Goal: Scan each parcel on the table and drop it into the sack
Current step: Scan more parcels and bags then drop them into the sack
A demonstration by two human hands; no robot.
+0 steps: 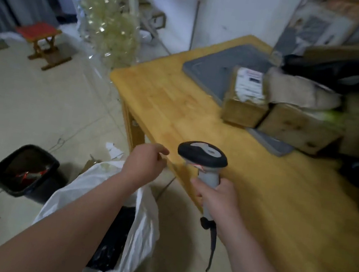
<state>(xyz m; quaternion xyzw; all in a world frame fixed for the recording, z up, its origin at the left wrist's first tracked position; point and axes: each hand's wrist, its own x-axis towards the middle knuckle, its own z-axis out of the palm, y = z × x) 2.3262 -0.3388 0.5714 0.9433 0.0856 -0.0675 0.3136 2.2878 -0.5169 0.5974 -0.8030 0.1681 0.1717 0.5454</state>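
My right hand (216,197) grips the grey handle of a barcode scanner (203,157) with a black head, held over the near edge of the wooden table (179,103). My left hand (146,163) hovers empty above the white sack (141,224), its fingers loosely curled by the table's corner. Dark bagged parcels show inside the sack's mouth. A cardboard parcel (247,97) with a white label lies on a grey mat (210,70) at the table's far side. A second cardboard box (297,128) and a crumpled beige parcel (298,91) lie beside it.
More boxes and black bags (338,74) pile up at the table's right end. A black waste bin (27,170) stands on the tiled floor left of the sack. A small red stool (40,41) and a pale tinsel tree (107,18) stand farther back.
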